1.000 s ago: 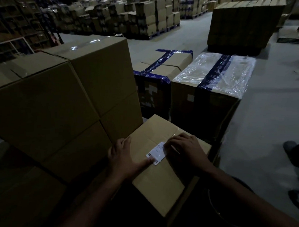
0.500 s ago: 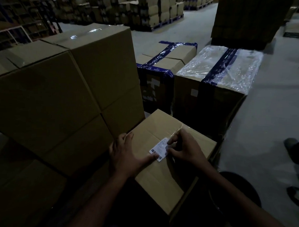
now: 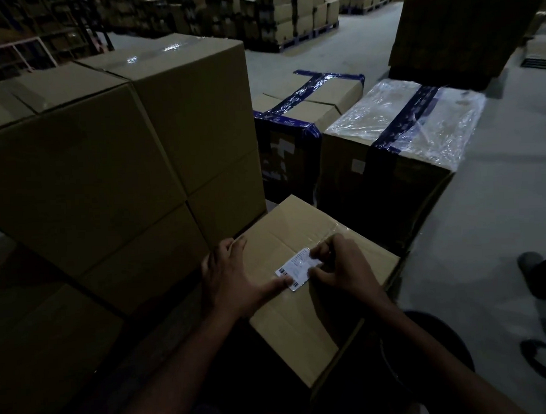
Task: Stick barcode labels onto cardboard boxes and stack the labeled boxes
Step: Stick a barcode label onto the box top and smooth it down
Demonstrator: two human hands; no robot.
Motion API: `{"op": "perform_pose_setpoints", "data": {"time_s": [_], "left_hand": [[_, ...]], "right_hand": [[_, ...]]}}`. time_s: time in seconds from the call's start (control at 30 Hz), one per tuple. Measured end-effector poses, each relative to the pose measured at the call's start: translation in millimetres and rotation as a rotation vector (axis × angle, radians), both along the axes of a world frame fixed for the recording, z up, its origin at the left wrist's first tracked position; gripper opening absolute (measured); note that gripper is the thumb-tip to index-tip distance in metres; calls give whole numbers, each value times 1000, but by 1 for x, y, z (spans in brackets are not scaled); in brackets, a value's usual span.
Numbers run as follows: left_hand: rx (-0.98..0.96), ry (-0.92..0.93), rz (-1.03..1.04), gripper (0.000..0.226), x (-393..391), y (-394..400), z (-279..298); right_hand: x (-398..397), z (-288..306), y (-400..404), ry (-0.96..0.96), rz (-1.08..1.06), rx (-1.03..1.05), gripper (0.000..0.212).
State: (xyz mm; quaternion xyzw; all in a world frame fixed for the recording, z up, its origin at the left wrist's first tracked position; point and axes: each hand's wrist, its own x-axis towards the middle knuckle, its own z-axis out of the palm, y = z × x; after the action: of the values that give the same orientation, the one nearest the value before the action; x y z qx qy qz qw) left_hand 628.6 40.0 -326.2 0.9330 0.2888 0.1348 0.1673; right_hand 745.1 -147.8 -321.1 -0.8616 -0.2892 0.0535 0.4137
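Label sits flat on the box between both hands. Left hand is spread, thumb pressing its near edge; right hand is curled, fingertips pinching the far edge.

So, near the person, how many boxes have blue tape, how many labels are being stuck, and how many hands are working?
Boxes with blue tape: 2, the open-topped box and the plastic-wrapped box
Barcode labels: 1, the label on the low box
Hands: 2, left hand, right hand
Total: 5
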Motion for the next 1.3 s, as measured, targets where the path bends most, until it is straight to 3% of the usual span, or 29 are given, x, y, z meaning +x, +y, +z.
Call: {"op": "perform_pose_setpoints", "data": {"time_s": [0.33, 0.73, 0.87, 1.13, 1.3], "left_hand": [[-2, -3, -6, 129, 0, -1, 2], [-17, 10, -2, 131, 2, -2, 2], [-24, 1, 6, 133, 0, -3, 2], [-22, 61, 5, 134, 1, -2, 5], [13, 127, 126, 125, -10, -7, 11]], "right_hand": [[-9, 0, -5, -54, -47, -51, 44], [-19, 4, -9, -22, -103, 26, 45], [-18, 3, -10, -35, -99, -44, 46], [-69, -6, -10, -94, -377, 39, 33], [-65, -7, -6, -97, -305, 52, 36]]}}
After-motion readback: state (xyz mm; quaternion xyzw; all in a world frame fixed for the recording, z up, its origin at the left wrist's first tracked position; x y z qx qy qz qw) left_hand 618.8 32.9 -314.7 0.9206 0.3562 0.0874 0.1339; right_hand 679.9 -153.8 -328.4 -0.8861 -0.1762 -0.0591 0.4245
